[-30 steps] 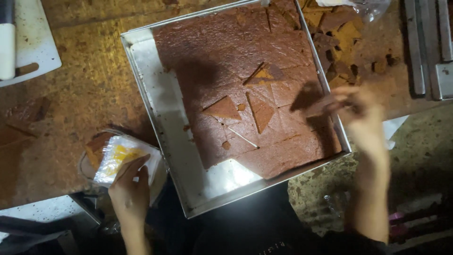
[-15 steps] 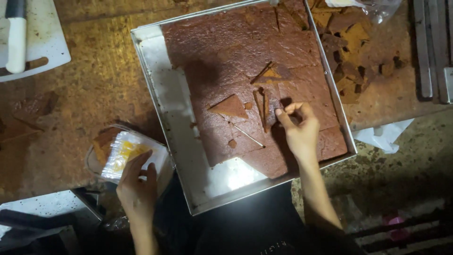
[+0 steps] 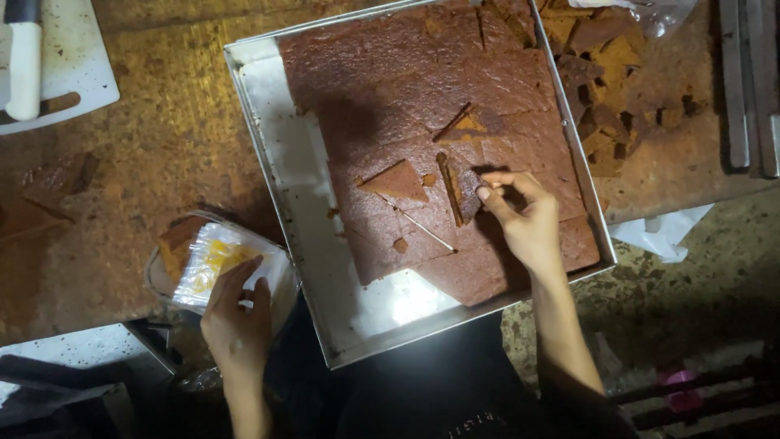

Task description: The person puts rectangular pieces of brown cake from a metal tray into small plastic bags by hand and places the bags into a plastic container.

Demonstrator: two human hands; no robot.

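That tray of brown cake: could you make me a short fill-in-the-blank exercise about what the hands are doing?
1. The right hand pinches a cut piece of the brown ____ in the metal tray.
2. The left hand rests on a clear ____ container beside the tray.
3. A white-handled knife lies on a white cutting ____ at the top left.

Missing words: cake; plastic; board

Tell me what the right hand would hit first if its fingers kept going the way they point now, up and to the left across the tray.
The right hand already pinches a cut cake piece; just past it lies the narrow cut strip, probably first, then the loose triangular piece. Height above the slab is unclear.
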